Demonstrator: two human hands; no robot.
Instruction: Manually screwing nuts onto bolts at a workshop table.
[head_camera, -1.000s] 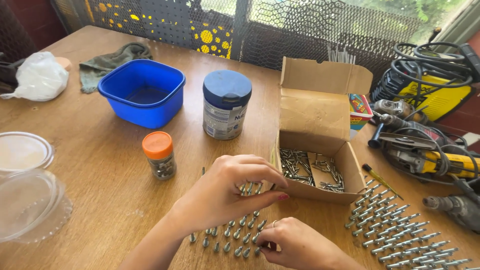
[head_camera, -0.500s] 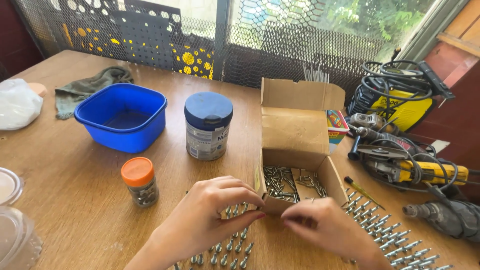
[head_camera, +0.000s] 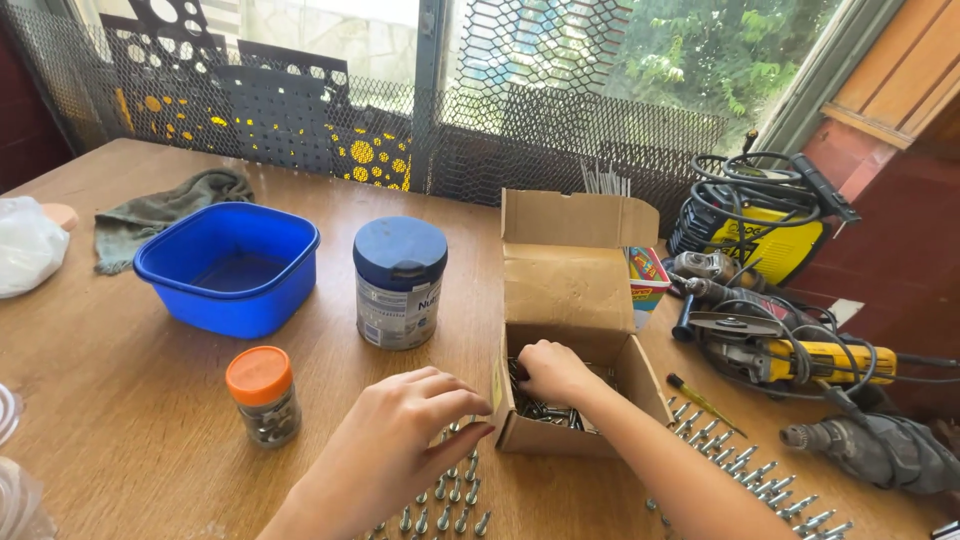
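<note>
Right hand is inside the open cardboard box, which sits right of centre on the wooden table. Fingers curled down onto the loose screws on the box floor; whether it actually grips any, cannot tell, as the palm hides the fingertips. Box lies with its long axis running away from the person, flaps up at the far end.

Left hand hovers just outside the box's near-left wall, palm down, fingers loosely bent and apart, holding nothing visible. Beneath and just nearer than it: rows of upright screws near the table's near edge. A second group of standing screws sits right of the box. The right hand is the one on the box contents; the left is the nearer to the standing rows.

Versus half a second ago: right hand was at the box's near rim, now reaches inside. Left hand sits a little closer to the box wall.

Also present: orange-lidded jar, blue-lidded tin, blue plastic tub, power tools at the right edge.
</note>
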